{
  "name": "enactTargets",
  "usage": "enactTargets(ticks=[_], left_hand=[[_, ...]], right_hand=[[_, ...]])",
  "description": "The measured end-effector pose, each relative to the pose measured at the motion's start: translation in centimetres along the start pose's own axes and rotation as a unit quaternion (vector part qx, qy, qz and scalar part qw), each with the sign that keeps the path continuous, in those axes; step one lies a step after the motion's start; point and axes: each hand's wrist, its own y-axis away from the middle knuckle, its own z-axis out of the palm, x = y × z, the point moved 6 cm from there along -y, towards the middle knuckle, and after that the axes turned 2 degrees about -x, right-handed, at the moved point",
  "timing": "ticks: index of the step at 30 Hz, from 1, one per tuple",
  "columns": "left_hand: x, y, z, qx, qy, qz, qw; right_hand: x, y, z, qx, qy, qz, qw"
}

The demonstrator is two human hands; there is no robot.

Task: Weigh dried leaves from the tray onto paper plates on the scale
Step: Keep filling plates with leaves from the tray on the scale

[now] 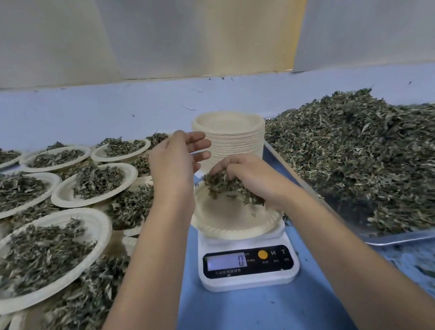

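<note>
Dried grey-green leaves (373,160) lie heaped in the shallow metal tray (409,236) on the right of the blue counter (255,318). A loose clump (227,188) of them is in the right hand (256,179), whose fingers (227,167) are curled round it just above the round beige paper plate (226,225) on the white digital kitchen scale (251,277). The left hand (175,161) hovers over the plate's far left edge, its fingers straight and spread, holding nothing. The plate looks bare and the scale's display (226,262) reads zero, so this portion seems only just begun. The likeliest slip is spillage: bits trail from the underside of the clump, and some could fall past the rim onto the scale or the counter and go unweighed. A wrist or fingertip resting on the plate would falsify the reading. The plate overhangs the small platform, so pressure on one edge could tip it, and its right rim sits close to the tray. The tall stack of unused plates (234,135) stands just behind both hands and could be knocked, and the filled plates (31,256) crowd in from the left.
</note>
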Motion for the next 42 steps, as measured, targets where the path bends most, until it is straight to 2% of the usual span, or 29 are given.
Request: enactTargets(ticks=[8, 13, 24, 33, 42], left_hand=[[0.0, -0.3, -0.8, 0.000, 0.016, -0.005, 1.000], [-0.1, -0.3, -0.8, 0.003, 0.016, -0.008, 1.000], [-0.6, -0.5, -0.6, 0.002, 0.005, -0.015, 1.000], [-0.6, -0.6, -0.9, 0.010, -0.006, -0.015, 1.000], [-0.7, -0.8, -1.2, 0.010, -0.010, -0.012, 1.000]], right_hand=[[-0.4, 0.1, -0.6, 0.029, 0.004, -0.027, 0.999], [-0.7, 0.3, -1.5, 0.086, -0.032, -0.042, 0.995], [-0.6, 0.2, -1.7, 0.071, -0.211, 0.009, 0.975], [-0.3, 0.2, -2.1, 0.080, -0.138, 0.000, 0.987], [-0.8, 0.7, -2.3, 0.071, -0.141, 0.000, 0.987]])
